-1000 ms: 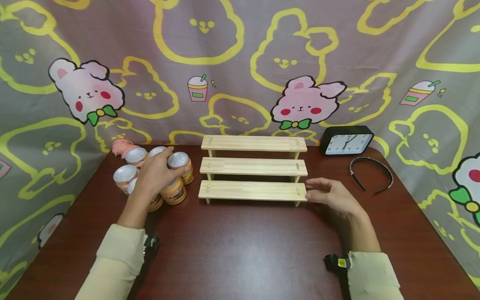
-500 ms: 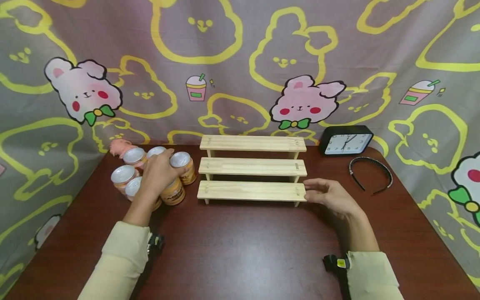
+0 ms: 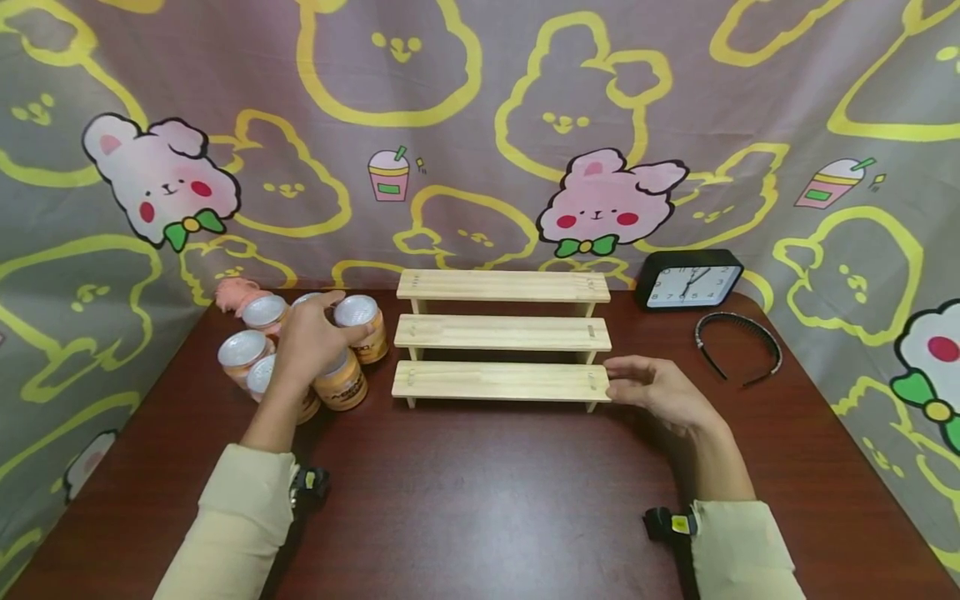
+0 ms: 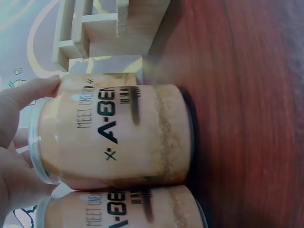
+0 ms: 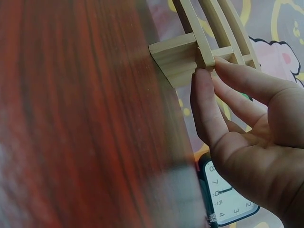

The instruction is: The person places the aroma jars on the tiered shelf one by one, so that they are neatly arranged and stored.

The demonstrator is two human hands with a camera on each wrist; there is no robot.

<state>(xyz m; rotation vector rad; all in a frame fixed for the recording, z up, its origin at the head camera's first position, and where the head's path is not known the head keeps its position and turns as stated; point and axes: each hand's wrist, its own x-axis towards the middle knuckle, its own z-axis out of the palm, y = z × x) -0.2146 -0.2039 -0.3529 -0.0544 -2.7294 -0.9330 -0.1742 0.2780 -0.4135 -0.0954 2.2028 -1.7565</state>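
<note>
In the head view, several orange drink cans [image 3: 342,385] with silver lids stand upright in a cluster at the left. My left hand [image 3: 307,337] reaches over them and grips the back-right can [image 3: 372,342] near its top, thumb on the right side; its other fingers are partly hidden. The left wrist view shows a nearer can [image 4: 114,137] partly covering the gripped one. A three-tier wooden display rack [image 3: 501,381] stands in the middle, its tiers bare. My right hand [image 3: 663,392] pinches the right end of its lowest board, also seen in the right wrist view.
A black-framed clock [image 3: 690,281] stands at the back right, with a dark headband [image 3: 738,346] lying before it. A pink object [image 3: 238,294] sits behind the cans. Patterned cloth [image 3: 450,100] hangs behind the brown table [image 3: 480,500].
The back-right can shifts slightly right, then back left, with my left hand. My right hand stays at the rack's end. The head view drifts a little.
</note>
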